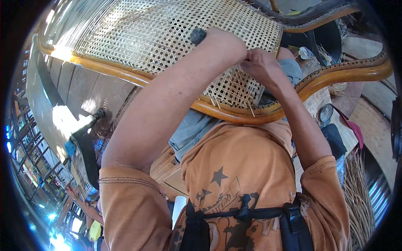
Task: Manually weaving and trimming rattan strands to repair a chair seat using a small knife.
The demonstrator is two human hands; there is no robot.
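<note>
A panel of open woven cane point(167, 50) spans a glossy golden-brown wooden frame point(234, 114) across my lap. Over the panel's right part, my left hand point(228, 44) is bent at the wrist, its fingers turned away and hidden from view. A dark rounded lump point(198, 37) shows just left of it; whether it is held or lies on the cane, I cannot tell. My right hand point(263, 66) meets the left one, fingers curled in a pinch near the panel's right end. What they grip is too small to make out. Loose strand ends stick out along the near edge.
A curved wooden rail with a row of holes point(351, 72) reaches off to the right. Bundled long cane strands point(358, 201) stand at lower right. Another cane-panelled frame point(42, 90) is at the left. A person's arm point(86, 205) shows at the far lower left.
</note>
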